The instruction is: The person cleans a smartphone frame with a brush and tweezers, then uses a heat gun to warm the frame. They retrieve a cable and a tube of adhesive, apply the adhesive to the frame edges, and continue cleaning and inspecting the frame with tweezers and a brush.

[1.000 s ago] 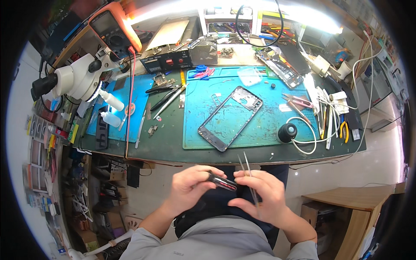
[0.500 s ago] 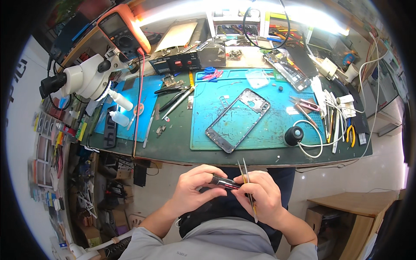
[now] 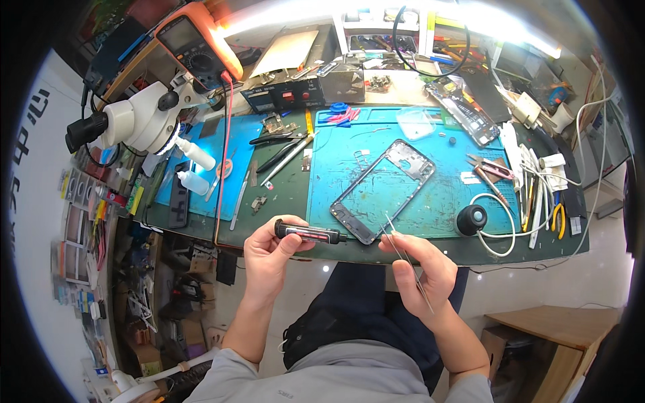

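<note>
My left hand [image 3: 264,265] grips a black syringe-like tube [image 3: 314,234] with a red and white label, near the bench's front edge. The tube lies level, its wide flanged end by my fingers and its narrow black tip pointing right. In my right hand [image 3: 433,272] is a pair of thin metal tweezers [image 3: 422,291], held between thumb and fingers with the points up and away. Just beyond the tweezers, an emptied black phone frame [image 3: 352,224] rests at a slant on the blue work mat [image 3: 322,161].
A microscope [image 3: 131,121] and an orange multimeter [image 3: 195,47] stand at left. Two small bottles [image 3: 195,183] lie near them. Right of the frame are a round black-topped dispenser [image 3: 471,219], a white cable, cutters [image 3: 559,218] and several tools. An opened phone [image 3: 463,111] lies at the back.
My hands have moved apart and up toward the bench edge. The tube's narrow end is out of my right fingers and stays in my left hand; the tweezers stay in my right.
</note>
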Demonstrator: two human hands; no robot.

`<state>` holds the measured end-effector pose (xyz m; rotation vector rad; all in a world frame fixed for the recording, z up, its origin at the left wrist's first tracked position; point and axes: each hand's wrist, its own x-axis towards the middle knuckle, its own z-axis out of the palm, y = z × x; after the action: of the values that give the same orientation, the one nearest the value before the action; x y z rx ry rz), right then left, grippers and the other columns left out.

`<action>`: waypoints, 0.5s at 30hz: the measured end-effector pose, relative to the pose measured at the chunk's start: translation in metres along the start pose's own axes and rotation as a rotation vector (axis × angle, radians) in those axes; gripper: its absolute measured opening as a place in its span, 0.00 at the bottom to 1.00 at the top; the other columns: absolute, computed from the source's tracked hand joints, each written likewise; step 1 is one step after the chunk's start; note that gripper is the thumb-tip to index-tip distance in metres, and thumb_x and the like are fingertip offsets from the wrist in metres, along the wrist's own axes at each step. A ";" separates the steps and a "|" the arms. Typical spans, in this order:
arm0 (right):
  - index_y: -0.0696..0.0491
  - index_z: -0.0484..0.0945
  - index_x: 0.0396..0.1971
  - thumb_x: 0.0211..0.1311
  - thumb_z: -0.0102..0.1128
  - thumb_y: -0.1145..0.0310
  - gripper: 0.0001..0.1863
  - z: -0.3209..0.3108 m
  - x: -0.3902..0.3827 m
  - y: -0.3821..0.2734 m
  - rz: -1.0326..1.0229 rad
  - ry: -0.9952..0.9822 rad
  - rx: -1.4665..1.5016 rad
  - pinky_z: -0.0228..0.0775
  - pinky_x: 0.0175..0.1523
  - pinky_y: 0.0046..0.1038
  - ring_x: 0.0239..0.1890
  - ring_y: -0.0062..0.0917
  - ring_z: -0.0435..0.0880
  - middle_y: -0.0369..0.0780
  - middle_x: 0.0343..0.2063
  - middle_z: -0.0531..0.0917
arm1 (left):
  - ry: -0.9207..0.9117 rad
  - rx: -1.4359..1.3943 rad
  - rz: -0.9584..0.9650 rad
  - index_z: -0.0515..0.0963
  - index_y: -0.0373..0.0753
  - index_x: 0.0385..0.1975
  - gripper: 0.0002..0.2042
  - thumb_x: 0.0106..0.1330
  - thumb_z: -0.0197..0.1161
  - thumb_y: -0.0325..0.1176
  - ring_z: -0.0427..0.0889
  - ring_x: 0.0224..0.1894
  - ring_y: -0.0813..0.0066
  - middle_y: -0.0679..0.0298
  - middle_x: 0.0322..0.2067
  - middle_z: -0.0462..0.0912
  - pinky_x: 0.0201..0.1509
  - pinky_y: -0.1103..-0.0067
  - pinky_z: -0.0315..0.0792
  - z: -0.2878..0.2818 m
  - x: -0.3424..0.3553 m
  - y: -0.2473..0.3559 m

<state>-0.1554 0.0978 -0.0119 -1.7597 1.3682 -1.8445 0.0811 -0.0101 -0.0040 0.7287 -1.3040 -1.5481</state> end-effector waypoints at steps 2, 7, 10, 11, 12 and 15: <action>0.62 0.83 0.49 0.64 0.70 0.75 0.14 0.006 0.003 0.003 -0.003 0.028 0.073 0.83 0.42 0.29 0.37 0.33 0.91 0.48 0.40 0.90 | 0.010 0.035 0.001 0.80 0.28 0.49 0.16 0.71 0.70 0.35 0.89 0.44 0.71 0.59 0.44 0.85 0.49 0.76 0.88 0.001 0.002 0.000; 0.64 0.83 0.45 0.66 0.67 0.72 0.12 0.006 0.002 0.008 -0.108 -0.047 0.026 0.84 0.41 0.29 0.36 0.34 0.91 0.49 0.36 0.89 | 0.010 0.033 -0.027 0.81 0.27 0.47 0.11 0.71 0.69 0.28 0.87 0.45 0.72 0.58 0.44 0.84 0.52 0.74 0.87 0.002 0.002 0.002; 0.59 0.86 0.44 0.56 0.74 0.75 0.15 0.007 -0.001 0.013 -0.122 -0.043 0.010 0.82 0.35 0.27 0.31 0.33 0.90 0.45 0.34 0.90 | 0.007 0.049 -0.038 0.82 0.27 0.46 0.12 0.71 0.70 0.29 0.87 0.45 0.71 0.58 0.44 0.84 0.51 0.74 0.87 0.003 0.001 0.002; 0.59 0.86 0.44 0.56 0.74 0.74 0.15 0.006 0.000 0.013 -0.125 -0.044 0.004 0.81 0.35 0.27 0.31 0.33 0.90 0.45 0.34 0.90 | 0.005 0.050 -0.043 0.82 0.27 0.46 0.12 0.70 0.70 0.29 0.87 0.45 0.71 0.58 0.44 0.84 0.51 0.74 0.87 0.003 0.002 0.002; 0.59 0.86 0.43 0.56 0.74 0.74 0.14 0.006 0.000 0.013 -0.128 -0.048 -0.003 0.80 0.34 0.27 0.30 0.33 0.90 0.44 0.33 0.90 | 0.008 0.049 -0.041 0.82 0.27 0.46 0.12 0.70 0.70 0.29 0.87 0.45 0.71 0.58 0.44 0.84 0.51 0.74 0.87 0.003 0.002 0.002; 0.59 0.87 0.42 0.56 0.73 0.74 0.13 0.007 0.001 0.014 -0.146 -0.045 -0.026 0.79 0.32 0.26 0.29 0.32 0.90 0.43 0.31 0.90 | 0.015 0.044 -0.038 0.82 0.27 0.45 0.11 0.70 0.70 0.29 0.87 0.45 0.71 0.58 0.45 0.84 0.51 0.74 0.87 0.004 0.002 0.001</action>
<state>-0.1549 0.0864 -0.0227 -1.9494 1.2844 -1.8538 0.0774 -0.0101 -0.0021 0.7954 -1.3233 -1.5456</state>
